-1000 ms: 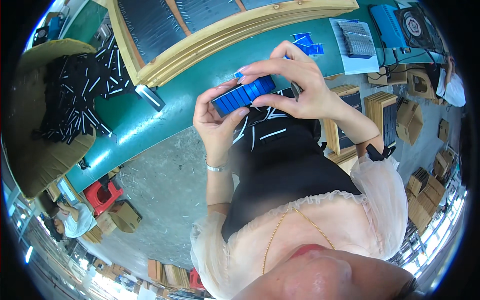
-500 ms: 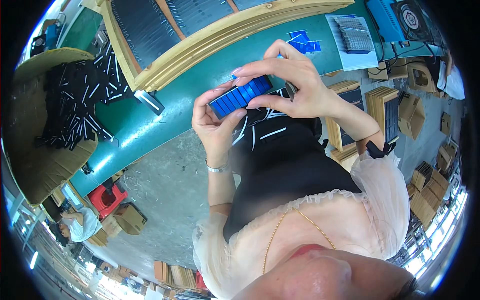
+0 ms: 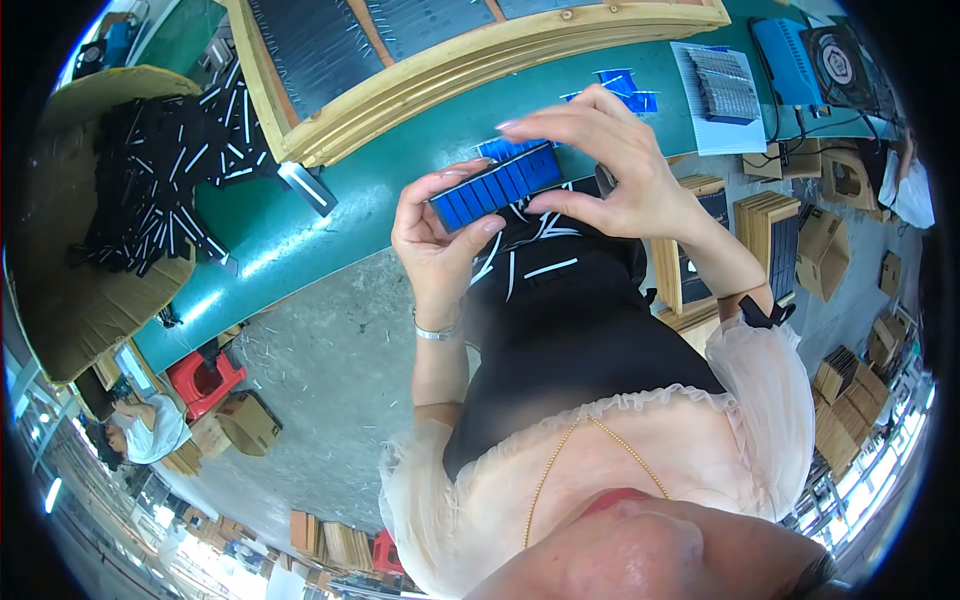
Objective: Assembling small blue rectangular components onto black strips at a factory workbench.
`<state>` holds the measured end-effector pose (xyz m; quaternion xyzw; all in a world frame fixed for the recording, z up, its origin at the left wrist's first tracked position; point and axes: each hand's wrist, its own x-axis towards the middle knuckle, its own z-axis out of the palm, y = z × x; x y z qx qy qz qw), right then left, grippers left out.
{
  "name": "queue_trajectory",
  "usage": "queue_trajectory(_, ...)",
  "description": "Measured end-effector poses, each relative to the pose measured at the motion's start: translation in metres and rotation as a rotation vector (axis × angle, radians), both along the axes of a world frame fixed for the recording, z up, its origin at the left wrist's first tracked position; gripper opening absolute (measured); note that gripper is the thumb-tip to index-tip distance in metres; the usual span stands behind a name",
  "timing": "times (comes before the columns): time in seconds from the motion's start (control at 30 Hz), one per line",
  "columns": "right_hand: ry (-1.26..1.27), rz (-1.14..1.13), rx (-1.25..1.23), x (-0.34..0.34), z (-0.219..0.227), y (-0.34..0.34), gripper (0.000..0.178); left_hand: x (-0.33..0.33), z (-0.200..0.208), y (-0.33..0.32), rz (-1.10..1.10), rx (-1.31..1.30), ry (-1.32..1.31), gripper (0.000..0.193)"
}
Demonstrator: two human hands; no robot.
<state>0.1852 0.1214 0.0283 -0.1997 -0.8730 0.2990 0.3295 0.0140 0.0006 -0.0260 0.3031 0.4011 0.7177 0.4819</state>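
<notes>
My left hand [image 3: 437, 240] grips the left end of a long block of blue pieces [image 3: 497, 190], side by side in a row with dark lines between them. Its thumb presses the near side while the fingers wrap behind. My right hand [image 3: 628, 178] is at the block's right end, thumb and fingers spread apart with nothing between them. Just behind the block, more blue pieces [image 3: 505, 148] lie on the green bench [image 3: 370, 190]. Another group of blue pieces [image 3: 630, 92] is farther back on the right.
A wooden frame [image 3: 310, 148] with dark panels spans the back of the bench. At left, a cardboard box [image 3: 60, 310] spills black strips [image 3: 170, 190]. A white sheet [image 3: 735, 138] bears stacked grey strips beside a blue machine [image 3: 783, 65]. A red stool [image 3: 205, 385] and a person [image 3: 158, 430] are lower left.
My right hand has loosened from the blue block and its fingers have spread. The block remains in my left hand. Loose blue pieces behind it now show. The whole view has shifted slightly.
</notes>
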Motion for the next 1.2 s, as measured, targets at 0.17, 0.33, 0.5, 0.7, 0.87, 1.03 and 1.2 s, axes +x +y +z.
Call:
queue_trajectory(0.17, -0.094, -0.048, 0.008, 0.006, 0.003, -0.004, 0.057, -0.007, 0.025, -0.001, 0.014, -0.190, -0.086, 0.034)
queue_trajectory(0.33, -0.147, -0.039, 0.015, 0.004, 0.005, -0.006, 0.056, -0.009, 0.032, -0.003, 0.100, -0.303, 0.069, 0.012)
queue_trajectory(0.5, -0.078, -0.140, -0.049, -0.011, 0.009, -0.008, 0.053, -0.007, 0.037, -0.004, 0.138, -0.309, 0.188, 0.011)
queue_trajectory(0.7, 0.010, -0.307, -0.066, -0.035, -0.011, -0.014, 0.041, 0.001, 0.037, -0.005, 0.268, -0.237, 0.198, 0.011)
queue_trajectory(0.87, -0.010, -0.389, -0.358, -0.021, -0.013, -0.009, 0.025, -0.005, 0.033, -0.010, 0.247, -0.201, 0.159, 0.011)
queue_trajectory(1.03, 0.213, -0.213, -0.717, -0.023, -0.014, -0.013, 0.019, -0.009, 0.019, -0.005, 0.370, -0.170, 0.418, 0.014)
queue_trajectory(1.2, 0.223, -0.010, -0.624, -0.021, -0.014, -0.016, 0.009, -0.022, 0.024, -0.010, 0.279, -0.223, 0.127, 0.028)
